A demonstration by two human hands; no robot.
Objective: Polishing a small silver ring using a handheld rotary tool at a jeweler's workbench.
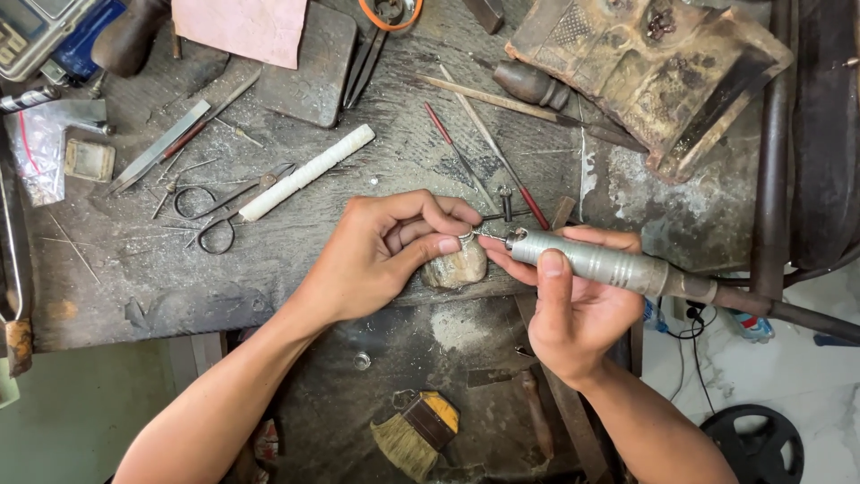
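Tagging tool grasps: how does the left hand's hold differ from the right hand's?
The left hand pinches a small ring at its fingertips; the right hand wraps a long metal rotary handpiece. The ring is tiny, the handpiece runs off to a hose. Both meet over the worn bench peg.

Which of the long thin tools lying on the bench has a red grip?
The slim tool just above the right hand, red at its lower end; a smaller one beside it is red on top.
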